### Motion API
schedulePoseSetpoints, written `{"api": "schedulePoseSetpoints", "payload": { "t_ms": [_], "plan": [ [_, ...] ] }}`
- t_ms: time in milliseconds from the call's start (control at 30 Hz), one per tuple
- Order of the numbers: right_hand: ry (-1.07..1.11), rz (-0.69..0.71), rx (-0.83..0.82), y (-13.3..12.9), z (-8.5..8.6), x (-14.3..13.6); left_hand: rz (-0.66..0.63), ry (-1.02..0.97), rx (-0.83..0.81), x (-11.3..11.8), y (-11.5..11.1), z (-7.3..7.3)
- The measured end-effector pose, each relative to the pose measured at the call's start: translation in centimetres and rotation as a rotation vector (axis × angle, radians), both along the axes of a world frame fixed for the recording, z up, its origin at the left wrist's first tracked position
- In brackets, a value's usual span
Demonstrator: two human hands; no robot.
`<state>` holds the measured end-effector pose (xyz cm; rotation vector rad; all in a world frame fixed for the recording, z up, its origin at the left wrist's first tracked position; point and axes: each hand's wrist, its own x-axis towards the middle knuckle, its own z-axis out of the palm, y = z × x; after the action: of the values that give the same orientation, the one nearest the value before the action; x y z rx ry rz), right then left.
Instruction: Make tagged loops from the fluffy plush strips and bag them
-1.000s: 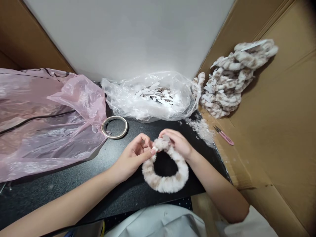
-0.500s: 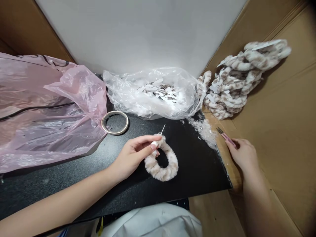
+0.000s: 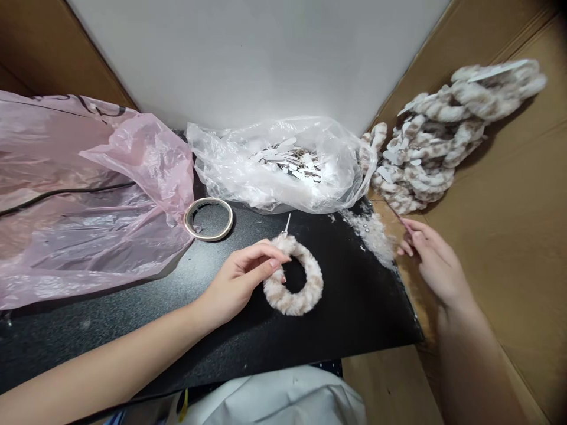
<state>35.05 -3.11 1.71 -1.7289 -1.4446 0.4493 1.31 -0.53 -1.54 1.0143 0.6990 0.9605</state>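
My left hand (image 3: 250, 274) pinches the left side of a fluffy white-and-beige ring (image 3: 305, 298), much like a scrunchie, just above the black tabletop. A thin white tag (image 3: 287, 223) sticks up from the ring's top, seen nearly edge-on. Over at the right, beyond the table's edge, my right hand (image 3: 436, 262) is closed on a slim pink-handled tool (image 3: 406, 226). Its far end points toward a heap of similar fluffy rings (image 3: 416, 177), some with white tags, and is hard to make out against them.
Behind the ring lies a clear plastic bag (image 3: 230, 171) holding many white tags (image 3: 295, 162). A tape roll (image 3: 209, 237) rests beside a pink plastic bag (image 3: 146, 153) on the left. Loose white fluff (image 3: 376, 239) covers the table's right corner. Cardboard walls (image 3: 522, 248) stand at the sides.
The right hand has turned, so the pink-handled tool now shows edge-on and reaches toward the heap. The left fingers sit a little below the ring's top, and the tag stands more upright.
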Motion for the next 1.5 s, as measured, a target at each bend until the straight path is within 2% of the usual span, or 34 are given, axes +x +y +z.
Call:
{"api": "schedulePoseSetpoints", "payload": {
  "t_ms": [100,200,267,367,500,600,733,1033,1267,1500],
  "plan": [
    [0.155,0.233,-0.123,0.2,2.1,-5.0,0.015,0.071,-0.016,0.0,0.0,0.0],
    [0.088,0.475,-0.156,0.2,3.2,-9.4,0.046,0.139,-0.006,0.1,0.0,0.3],
    [0.03,0.571,-0.134,0.2,2.9,-11.5,0.067,0.169,0.035,0.1,0.1,0.5],
    [-0.035,0.583,-0.058,0.4,1.6,-13.0,0.098,0.158,0.074,0.0,0.2,0.7],
    [-0.125,0.517,0.044,0.4,0.3,-13.2,0.109,0.095,0.038,0.1,0.0,0.5],
    [-0.176,0.492,0.097,0.4,0.2,-13.1,0.123,0.094,0.024,0.2,0.0,0.5],
    [-0.224,0.495,0.128,0.4,0.4,-13.1,0.144,0.124,0.097,0.1,0.2,0.6],
    [-0.284,0.469,0.148,0.4,0.1,-13.2,0.124,0.183,0.179,-0.1,0.3,0.5],
    [-0.297,0.506,0.126,0.5,0.3,-12.9,0.063,0.22,0.213,-0.4,0.1,0.4],
    [-0.232,0.506,0.078,0.7,0.2,-12.7,0.021,0.286,0.235,-0.2,0.3,0.6]
  ]
}}
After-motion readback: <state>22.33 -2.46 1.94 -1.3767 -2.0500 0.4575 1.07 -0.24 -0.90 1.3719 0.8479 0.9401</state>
